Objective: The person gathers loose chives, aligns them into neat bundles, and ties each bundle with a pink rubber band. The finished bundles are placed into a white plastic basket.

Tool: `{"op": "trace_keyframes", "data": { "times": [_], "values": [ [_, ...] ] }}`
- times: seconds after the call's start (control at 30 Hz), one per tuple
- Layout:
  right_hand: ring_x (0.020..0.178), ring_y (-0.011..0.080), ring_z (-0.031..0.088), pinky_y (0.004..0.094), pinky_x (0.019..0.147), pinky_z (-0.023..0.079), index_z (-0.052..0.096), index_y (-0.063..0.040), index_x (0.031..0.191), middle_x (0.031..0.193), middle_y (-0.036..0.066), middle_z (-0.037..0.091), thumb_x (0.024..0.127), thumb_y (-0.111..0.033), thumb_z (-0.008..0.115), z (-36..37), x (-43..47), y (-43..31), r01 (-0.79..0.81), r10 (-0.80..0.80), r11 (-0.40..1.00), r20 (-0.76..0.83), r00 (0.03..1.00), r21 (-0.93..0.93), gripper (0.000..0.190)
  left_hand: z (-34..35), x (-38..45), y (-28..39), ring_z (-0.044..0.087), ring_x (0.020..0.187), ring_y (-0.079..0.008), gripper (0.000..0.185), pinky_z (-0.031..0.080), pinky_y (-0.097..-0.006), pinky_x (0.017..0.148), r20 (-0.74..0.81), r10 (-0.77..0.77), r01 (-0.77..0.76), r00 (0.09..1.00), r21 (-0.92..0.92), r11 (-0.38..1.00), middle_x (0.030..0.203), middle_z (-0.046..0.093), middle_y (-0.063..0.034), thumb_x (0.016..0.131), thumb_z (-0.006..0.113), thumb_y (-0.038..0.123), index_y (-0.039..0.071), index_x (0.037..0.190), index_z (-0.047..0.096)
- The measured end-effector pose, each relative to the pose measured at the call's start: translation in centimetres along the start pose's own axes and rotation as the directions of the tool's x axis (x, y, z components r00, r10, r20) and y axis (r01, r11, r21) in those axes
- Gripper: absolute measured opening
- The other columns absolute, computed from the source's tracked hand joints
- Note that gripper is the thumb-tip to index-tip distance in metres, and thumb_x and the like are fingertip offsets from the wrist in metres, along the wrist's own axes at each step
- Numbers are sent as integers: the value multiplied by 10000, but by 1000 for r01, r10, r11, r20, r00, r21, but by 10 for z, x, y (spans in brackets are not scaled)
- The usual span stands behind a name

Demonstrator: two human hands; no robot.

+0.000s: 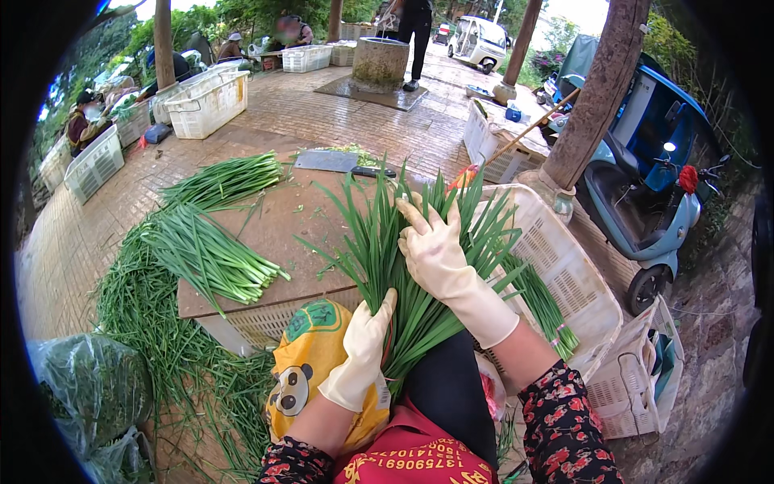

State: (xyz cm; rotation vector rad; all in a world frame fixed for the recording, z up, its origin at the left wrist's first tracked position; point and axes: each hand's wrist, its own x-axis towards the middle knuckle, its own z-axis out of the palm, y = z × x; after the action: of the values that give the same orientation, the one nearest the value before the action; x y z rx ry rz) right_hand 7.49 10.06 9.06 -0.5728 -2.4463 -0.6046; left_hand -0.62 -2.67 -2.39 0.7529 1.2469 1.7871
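A large bunch of garlic chives [417, 308] stands leafy end up over my lap. Around its lower left side my left hand [366, 345], in a cream rubber glove, is closed. My right hand [432, 242], gloved alike, lies among the upper leaves with its fingers spread; whether it grips any is unclear. Left of them, a trimmed pile of chives [211, 254] and another pile [224, 181] rest on a brown board [284, 266] over a plastic crate. A cleaver [329, 161] with a black handle lies at the board's far edge. Tied chives [541, 302] are in a white crate [598, 320] at right.
Loose leaves [145, 296] heap left of the board, near a clear plastic bag [91, 387]. A yellow sack [308, 363] stands by my left forearm. A wooden post [598, 103] and blue scooter [653, 224] are at right. Several people and crates [208, 106] are beyond.
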Motion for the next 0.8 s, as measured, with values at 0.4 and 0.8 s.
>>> {"op": "trace_keyframes", "data": {
  "times": [0.4,0.8],
  "values": [
    [1169,323,559,428,1059,350,713,-32,886,1271,125,617,789,-150,725,1,21,36,-502,529,779,36,848,376,153,-3,1,-1,538,855,-89,321,436,-268,801,60,21,-22,998,10,1000,945,644,-7,979,574,272,-8,1128,628],
    [1340,299,439,375,1108,334,692,-131,1121,1430,143,483,814,-324,716,-38,77,62,-557,532,612,229,815,562,364,3,-4,12,575,908,-102,303,448,-268,845,74,82,-71,994,-145,987,1033,658,-39,973,550,202,-34,1155,607]
  ]
}}
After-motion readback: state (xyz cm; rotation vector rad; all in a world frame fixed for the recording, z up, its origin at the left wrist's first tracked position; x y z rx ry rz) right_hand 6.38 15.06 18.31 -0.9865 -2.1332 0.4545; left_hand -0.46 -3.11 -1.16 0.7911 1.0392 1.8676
